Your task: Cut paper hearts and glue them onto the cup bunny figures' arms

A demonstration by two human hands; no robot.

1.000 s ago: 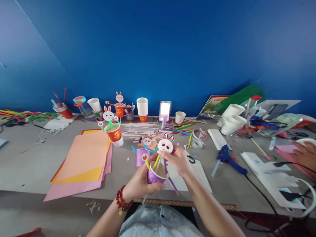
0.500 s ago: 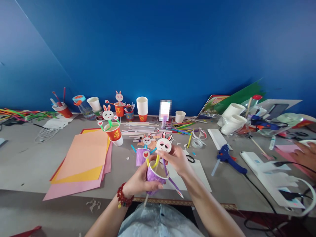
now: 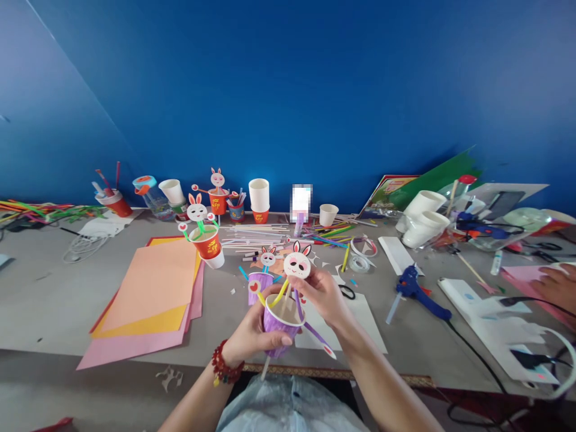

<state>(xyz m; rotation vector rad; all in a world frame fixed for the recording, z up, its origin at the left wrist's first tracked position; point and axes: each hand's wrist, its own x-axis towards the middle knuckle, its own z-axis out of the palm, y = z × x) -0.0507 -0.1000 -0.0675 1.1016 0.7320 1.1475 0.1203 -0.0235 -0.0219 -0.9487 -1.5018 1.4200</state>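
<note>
My left hand (image 3: 254, 333) is wrapped round a purple paper cup (image 3: 278, 322) held above the table's near edge. A stick runs through the cup, with a white paper rabbit face (image 3: 297, 264) on top and its lower end poking out below. A yellow strip arm with a heart tip and a purple strip arm stick out of the cup's sides. My right hand (image 3: 321, 294) pinches the stick just under the rabbit face. A second purple rabbit cup (image 3: 260, 282) stands on the table right behind.
Orange, yellow and pink paper sheets (image 3: 148, 294) lie to the left. Red rabbit cups (image 3: 207, 243), white cups and scattered straws (image 3: 256, 235) fill the back. A blue glue gun (image 3: 416, 288) and tape rolls lie to the right. Another person's hand (image 3: 555, 287) rests at the far right.
The rabbit face has risen a little above the cup. The yellow arm has swung out to the left and the purple arm out to the lower right.
</note>
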